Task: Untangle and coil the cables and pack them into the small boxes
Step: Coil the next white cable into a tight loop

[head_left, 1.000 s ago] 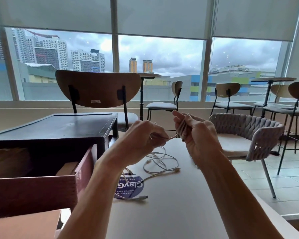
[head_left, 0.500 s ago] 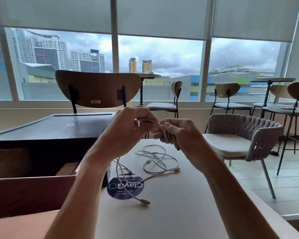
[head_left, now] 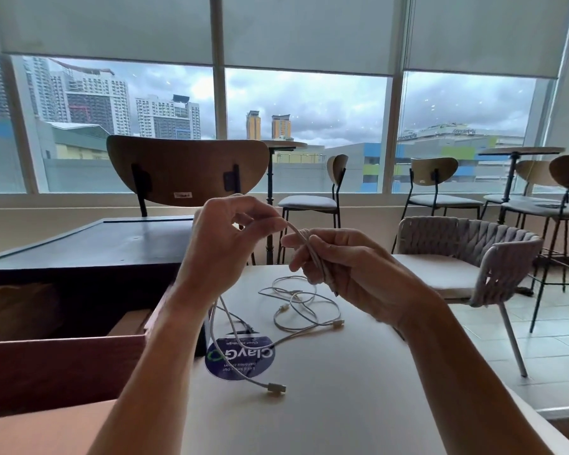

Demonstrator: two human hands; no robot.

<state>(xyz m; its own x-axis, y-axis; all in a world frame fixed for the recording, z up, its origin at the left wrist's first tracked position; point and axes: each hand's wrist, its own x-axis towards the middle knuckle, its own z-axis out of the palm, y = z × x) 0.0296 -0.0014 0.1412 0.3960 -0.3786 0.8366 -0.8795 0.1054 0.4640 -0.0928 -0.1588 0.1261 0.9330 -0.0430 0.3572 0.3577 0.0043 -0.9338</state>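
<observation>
Shortening since before, the cable tail (head_left: 293, 228) pinched by the left hand (head_left: 224, 247) is wrapping the coil (head_left: 316, 257), binding it. At three o'clock, the right hand (head_left: 355, 274) fingers (head_left: 296, 241) are gripping that coil steady.

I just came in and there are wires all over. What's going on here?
A person is coiling a white cable. The right grip holds the wound bundle up over the table, and the left grip pinches the strand leading to it. More cables lie loose and tangled on the table, one crossing a round blue sticker. A reddish box stands open at the left.
</observation>
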